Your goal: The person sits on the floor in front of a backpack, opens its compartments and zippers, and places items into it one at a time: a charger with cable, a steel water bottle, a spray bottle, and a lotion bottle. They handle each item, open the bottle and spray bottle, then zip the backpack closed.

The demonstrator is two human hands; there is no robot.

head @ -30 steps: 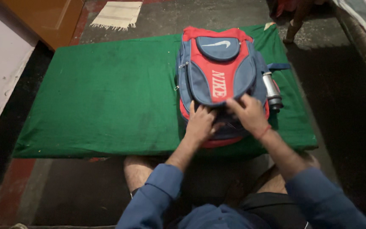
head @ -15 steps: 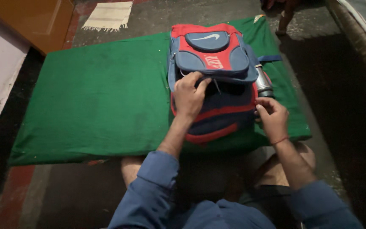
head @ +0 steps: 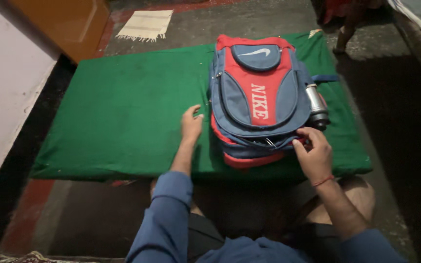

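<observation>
Pinching the backpack [head: 259, 97] zipper, right hand [head: 313, 156] fingers together; left hand [head: 191, 124] flat on green mat [head: 113, 112], fingers apart.

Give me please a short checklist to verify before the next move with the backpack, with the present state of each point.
1. Backpack lies flat on the green mat: ok.
2. Right hand grips at the zipper line on the bag's near edge: ok.
3. Left hand steadies the bag: not ok, it rests on the mat beside it.
4. Metal bottle sits in the side pocket: ok.
5. Zipper fully closed: cannot tell.
</observation>
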